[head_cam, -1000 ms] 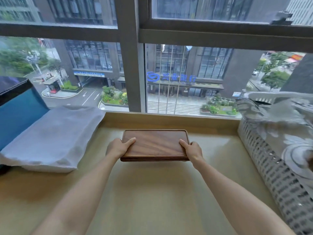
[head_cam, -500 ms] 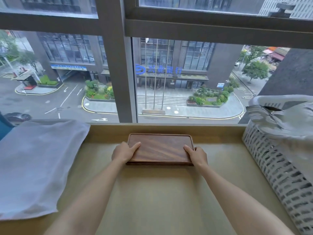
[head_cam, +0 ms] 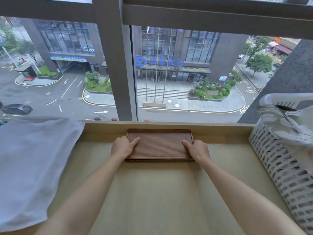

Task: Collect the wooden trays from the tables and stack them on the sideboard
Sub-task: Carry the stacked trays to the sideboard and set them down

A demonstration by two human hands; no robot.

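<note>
Sideboard (head_cam: 152,192): left hand (head_cam: 122,147) and right hand (head_cam: 197,150) grip wooden tray (head_cam: 160,145) ends (apparently resting flat), arms outstretched.

Dark, smooth, matt wooden tray (head_cam: 159,145); pale matt sideboard (head_cam: 152,192); white perforated plastic basket (head_cam: 284,170).

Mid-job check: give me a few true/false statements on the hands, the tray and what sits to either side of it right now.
1. Both hands grip the wooden tray by its short ends. True: left hand, right hand.
2. The tray lies beside the window. True.
3. A cup stands on the tray. False: its top is bare.
4. The white basket is left of the tray. False: it is to the right; the white cloth is left.
</note>
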